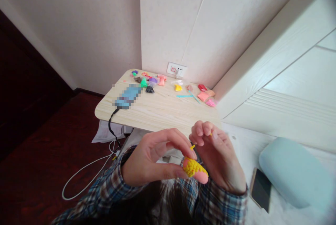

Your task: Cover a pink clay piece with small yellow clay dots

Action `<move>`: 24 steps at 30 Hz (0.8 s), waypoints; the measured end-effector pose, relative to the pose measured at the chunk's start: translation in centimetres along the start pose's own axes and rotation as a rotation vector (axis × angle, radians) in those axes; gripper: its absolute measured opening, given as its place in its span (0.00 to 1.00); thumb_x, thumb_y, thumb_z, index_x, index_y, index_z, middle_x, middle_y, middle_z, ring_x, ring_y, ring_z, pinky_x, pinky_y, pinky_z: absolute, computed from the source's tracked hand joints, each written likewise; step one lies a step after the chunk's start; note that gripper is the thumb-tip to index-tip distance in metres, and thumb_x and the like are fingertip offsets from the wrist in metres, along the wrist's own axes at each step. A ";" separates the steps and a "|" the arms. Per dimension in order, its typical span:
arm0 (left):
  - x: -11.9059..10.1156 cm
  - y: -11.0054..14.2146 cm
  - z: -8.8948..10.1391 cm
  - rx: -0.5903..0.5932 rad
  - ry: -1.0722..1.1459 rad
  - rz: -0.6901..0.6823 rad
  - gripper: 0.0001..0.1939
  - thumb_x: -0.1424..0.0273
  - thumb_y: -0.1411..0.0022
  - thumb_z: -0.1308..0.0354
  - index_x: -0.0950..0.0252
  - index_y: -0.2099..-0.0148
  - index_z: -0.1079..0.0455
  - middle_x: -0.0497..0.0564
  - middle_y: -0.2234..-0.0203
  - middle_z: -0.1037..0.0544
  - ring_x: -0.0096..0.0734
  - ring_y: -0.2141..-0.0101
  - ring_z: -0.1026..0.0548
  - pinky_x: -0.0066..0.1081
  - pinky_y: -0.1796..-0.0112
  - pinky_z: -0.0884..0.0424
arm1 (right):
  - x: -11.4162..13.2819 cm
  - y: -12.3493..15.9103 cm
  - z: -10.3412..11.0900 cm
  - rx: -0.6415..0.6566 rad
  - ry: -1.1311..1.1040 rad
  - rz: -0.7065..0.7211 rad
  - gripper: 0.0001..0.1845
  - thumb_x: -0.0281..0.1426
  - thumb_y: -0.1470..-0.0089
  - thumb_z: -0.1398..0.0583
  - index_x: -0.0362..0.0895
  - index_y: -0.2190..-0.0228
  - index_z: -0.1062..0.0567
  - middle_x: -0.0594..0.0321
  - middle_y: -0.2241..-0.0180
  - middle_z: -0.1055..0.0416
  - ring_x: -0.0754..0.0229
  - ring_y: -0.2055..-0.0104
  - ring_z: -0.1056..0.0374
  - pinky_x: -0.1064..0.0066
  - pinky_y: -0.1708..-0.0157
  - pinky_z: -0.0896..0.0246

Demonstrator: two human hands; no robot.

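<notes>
Between its thumb and fingers, my left hand point(154, 158) pinches a small modelling-clay figure point(195, 169), pink beneath with a bumpy yellow layer over it. A pointed yellow bit sticks up near the left fingertips. Just to the right, my right hand point(219, 156) is raised with its fingers curled and the thumb against them. A tiny speck of yellow clay point(211, 134) shows at those fingertips, apart from the figure. Both hands are above my lap, in front of the table's near edge.
On the wooden table point(157, 107) lie several coloured clay packets, a yellow clay piece point(178, 87), blue sticks point(193, 96) and a blurred-out device point(128, 96) with a black cable. A wall socket point(177, 69) is behind. At right are a phone point(260, 189) and a pale blue cushion-like object point(294, 172).
</notes>
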State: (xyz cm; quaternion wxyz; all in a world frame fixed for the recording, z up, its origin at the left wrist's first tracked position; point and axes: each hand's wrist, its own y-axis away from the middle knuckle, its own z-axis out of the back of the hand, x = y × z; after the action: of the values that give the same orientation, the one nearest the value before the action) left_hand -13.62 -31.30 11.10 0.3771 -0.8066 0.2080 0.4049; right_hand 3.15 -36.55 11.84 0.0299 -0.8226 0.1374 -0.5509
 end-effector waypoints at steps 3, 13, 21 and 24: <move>0.1 0.0 0.1 0.008 -0.010 -0.011 0.07 0.72 0.42 0.25 0.64 0.62 0.19 0.52 0.68 0.18 0.32 0.64 0.21 0.36 0.54 0.22 | -0.4 -0.1 -0.1 -0.022 -0.031 -0.012 0.14 0.42 0.41 0.32 0.48 0.72 0.23 0.66 0.71 0.35 0.63 0.74 0.45 0.69 0.72 0.42; 0.0 -0.1 0.3 -0.008 -0.039 -0.018 0.07 0.70 0.41 0.26 0.64 0.61 0.19 0.52 0.69 0.19 0.32 0.65 0.22 0.31 0.60 0.23 | -0.8 -0.2 0.2 -0.036 -0.016 0.019 0.17 0.45 0.42 0.30 0.48 0.72 0.25 0.67 0.71 0.39 0.63 0.73 0.48 0.69 0.72 0.42; 0.1 -0.3 0.2 -0.093 -0.014 0.001 0.09 0.69 0.42 0.24 0.65 0.63 0.19 0.52 0.69 0.19 0.31 0.65 0.21 0.32 0.58 0.22 | -0.9 -0.2 0.2 -0.011 0.020 0.086 0.19 0.47 0.40 0.32 0.48 0.74 0.28 0.68 0.73 0.40 0.63 0.74 0.48 0.69 0.72 0.44; 0.2 -0.2 0.2 -0.143 0.001 0.016 0.10 0.68 0.43 0.24 0.65 0.62 0.19 0.51 0.68 0.19 0.30 0.65 0.21 0.31 0.59 0.22 | -0.6 -0.1 0.0 0.003 0.015 0.097 0.20 0.46 0.42 0.30 0.47 0.74 0.28 0.69 0.73 0.40 0.64 0.74 0.48 0.70 0.73 0.46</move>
State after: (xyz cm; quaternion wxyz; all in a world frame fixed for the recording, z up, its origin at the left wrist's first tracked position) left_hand -13.49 -30.99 10.94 0.3150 -0.8300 0.1851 0.4214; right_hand 2.99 -36.29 11.30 0.0568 -0.8107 0.1766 -0.5552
